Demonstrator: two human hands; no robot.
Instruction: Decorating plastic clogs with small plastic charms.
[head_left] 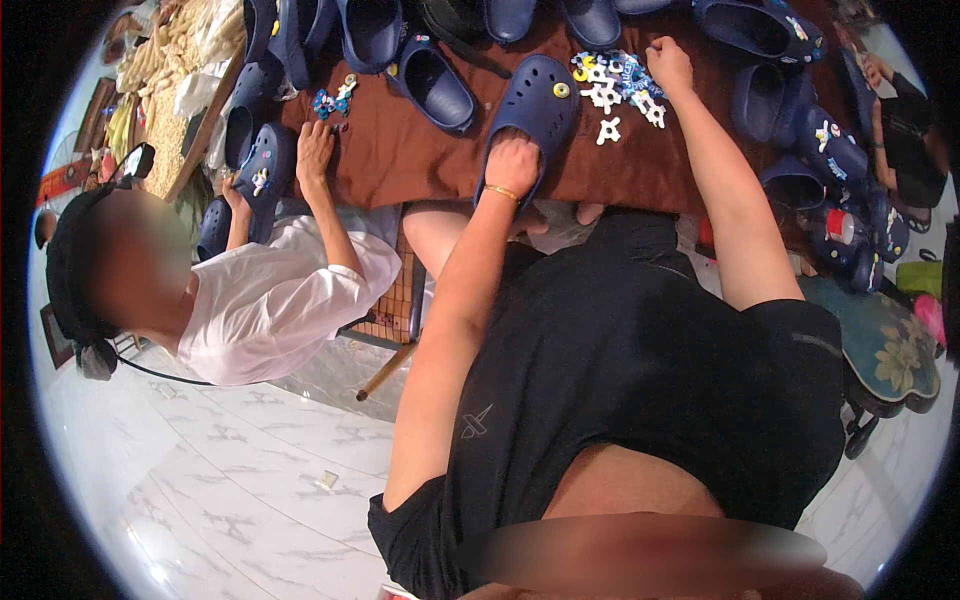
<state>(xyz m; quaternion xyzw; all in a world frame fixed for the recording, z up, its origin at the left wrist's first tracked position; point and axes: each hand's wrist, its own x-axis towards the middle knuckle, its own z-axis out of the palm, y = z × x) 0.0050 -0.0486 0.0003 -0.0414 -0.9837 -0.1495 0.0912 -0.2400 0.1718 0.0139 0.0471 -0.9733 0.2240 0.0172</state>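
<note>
One yellow charm [560,90] is on the clog [537,105], its other visible holes bare, so this one looks barely begun! The clog sits at the near edge of the brown cloth [375,145], toe pointing away, with a heap of loose charms [625,75] just right of it. Over on the right, decorated clogs [835,150] carry several charms (finished or not, hard to say). The left hand [513,165] is pushed into the clog's opening, knuckles up, its fingers hidden, so their grip can't be told. And the right arm reaches far forward, right hand [670,68] curled beside the heap; whether it pinches a charm, I can't tell.
</note>
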